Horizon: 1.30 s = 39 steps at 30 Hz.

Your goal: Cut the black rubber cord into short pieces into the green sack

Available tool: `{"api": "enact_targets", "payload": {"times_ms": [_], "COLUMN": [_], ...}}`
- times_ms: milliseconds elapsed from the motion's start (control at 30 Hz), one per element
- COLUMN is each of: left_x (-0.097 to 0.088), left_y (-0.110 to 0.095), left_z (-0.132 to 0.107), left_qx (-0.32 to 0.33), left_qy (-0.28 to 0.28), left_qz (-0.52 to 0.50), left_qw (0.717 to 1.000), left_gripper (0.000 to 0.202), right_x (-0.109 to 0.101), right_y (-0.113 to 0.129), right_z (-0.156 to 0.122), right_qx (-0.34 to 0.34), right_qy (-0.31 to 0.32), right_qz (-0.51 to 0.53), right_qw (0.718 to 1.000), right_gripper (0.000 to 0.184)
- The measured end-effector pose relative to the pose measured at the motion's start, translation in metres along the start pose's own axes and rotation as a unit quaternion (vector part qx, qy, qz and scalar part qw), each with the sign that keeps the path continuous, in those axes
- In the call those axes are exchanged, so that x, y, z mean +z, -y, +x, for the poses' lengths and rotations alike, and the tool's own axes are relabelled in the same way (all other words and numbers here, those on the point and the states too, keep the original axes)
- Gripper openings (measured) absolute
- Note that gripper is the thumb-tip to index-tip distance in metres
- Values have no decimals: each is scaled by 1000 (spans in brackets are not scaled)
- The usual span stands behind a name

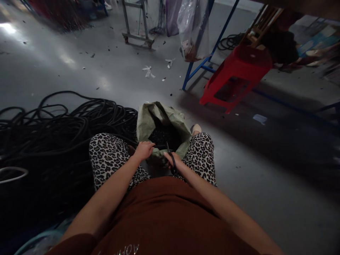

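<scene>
The open sack (145,122), of pale green woven-looking material, stands on the floor between the knees of the seated person, with its mouth turned upward. Inside it lie many small black pieces (165,134), but they are too dark to tell one from another. At the near rim of the sack is the pair of scissors (173,163), with black handles; its narrow blades point away from the body, toward the sack's mouth. The right hand (170,158) has its fingers closed around these handles. The left hand (144,150) is at the near left part of the rim, with the fingers bent; I cannot tell whether they grip something or only rest there.

On both sides of the sack are the legs in leopard-print trousers (203,156), and a beige shoe (197,128) shows just beside it on the right. To the left, a large heap of black tubing or cord (79,122) spreads in loops over the grey floor (106,71) and reaches near the sack.

Farther away, on the right, a red plastic stool (245,65) is tilted beside a blue metal frame (195,72). A clear plastic bag (192,24) hangs at this frame. White scraps (148,71) lie on the floor ahead, and beyond them stands a wheeled trolley (138,38).
</scene>
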State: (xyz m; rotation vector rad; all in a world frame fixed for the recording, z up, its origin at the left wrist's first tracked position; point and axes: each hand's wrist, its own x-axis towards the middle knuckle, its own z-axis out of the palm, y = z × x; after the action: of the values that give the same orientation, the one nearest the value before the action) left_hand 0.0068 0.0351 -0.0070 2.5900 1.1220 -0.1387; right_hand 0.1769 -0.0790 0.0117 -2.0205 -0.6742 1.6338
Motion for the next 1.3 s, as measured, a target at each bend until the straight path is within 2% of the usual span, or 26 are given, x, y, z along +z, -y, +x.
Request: {"api": "enact_targets", "payload": {"times_ms": [367,667,833,1067,1300], "left_x": [-5,-5,-3,-2,-3], "left_y": [-5,-8,-8,-6,-6], "left_z": [-1,-7,-9,-9,-10], "left_qx": [-7,18,31,40,39], "left_qy": [-24,-11,-6,-4,2], "left_qz": [-1,-2,0,-7,-10], "left_qw": [1000,1000,999,999,999], "left_gripper": [33,32,31,31,30], "right_x": [6,6,7,8,7], "right_y": [-9,-11,-9,-5,-2], "right_z": [9,14,14,9,3], "right_qx": [-19,-29,-13,19,-13], "right_qy": [65,96,94,89,64], "right_qz": [17,2,-7,54,23], "right_qw": [998,995,995,994,998], "right_gripper": [36,42,39,44,32]}}
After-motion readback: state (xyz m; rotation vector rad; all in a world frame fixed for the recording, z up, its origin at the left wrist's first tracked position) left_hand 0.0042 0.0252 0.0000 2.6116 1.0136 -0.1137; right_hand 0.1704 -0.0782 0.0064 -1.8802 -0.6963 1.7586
